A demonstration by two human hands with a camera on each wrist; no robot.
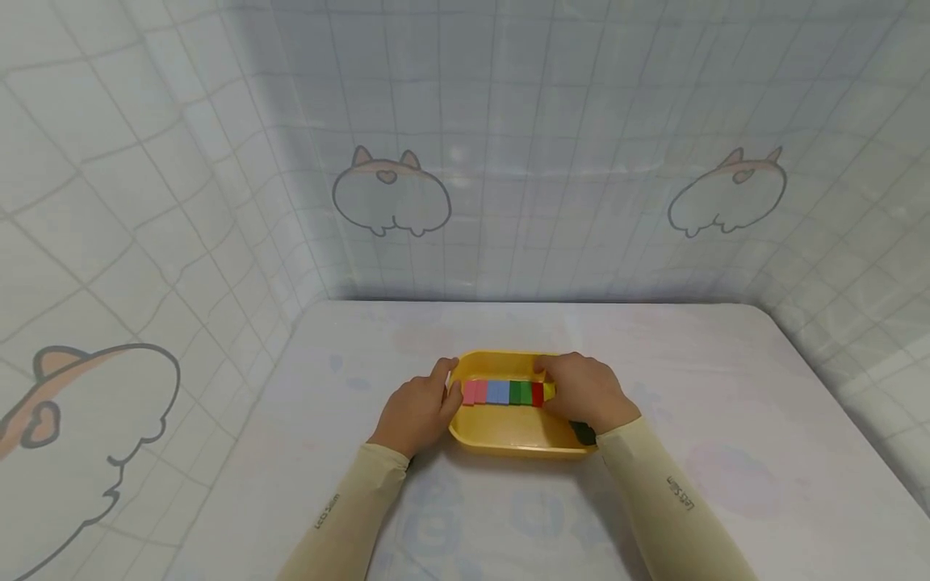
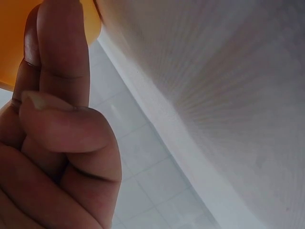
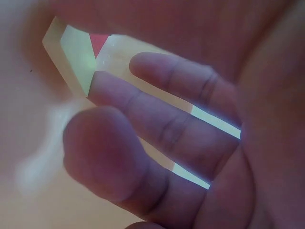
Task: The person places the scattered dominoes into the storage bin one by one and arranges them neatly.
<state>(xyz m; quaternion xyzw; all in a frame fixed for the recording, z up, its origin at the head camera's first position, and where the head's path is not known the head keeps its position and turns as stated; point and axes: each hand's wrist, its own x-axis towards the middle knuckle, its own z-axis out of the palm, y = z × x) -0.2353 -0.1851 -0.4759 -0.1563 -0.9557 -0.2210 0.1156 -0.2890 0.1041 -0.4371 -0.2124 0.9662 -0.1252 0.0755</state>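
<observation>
A yellow tray (image 1: 508,436) lies in front of me, with a row of small coloured blocks (image 1: 503,393) across it: pink, blue, green and red from left to right. My left hand (image 1: 414,411) holds the tray's left rim, its thumb and forefinger spread at the edge. Inside the tray's right part, my right hand (image 1: 587,390) pinches a yellow block (image 3: 71,57) at the red end of the row. The right hand's back hides most of that block in the head view; the right wrist view shows it by the fingertips.
The tray stands on a table covered with a pale patterned cloth (image 1: 349,484). White grid-patterned curtains (image 1: 538,202) with animal drawings hang behind and at both sides. A dark strap (image 1: 584,433) shows at the right wrist.
</observation>
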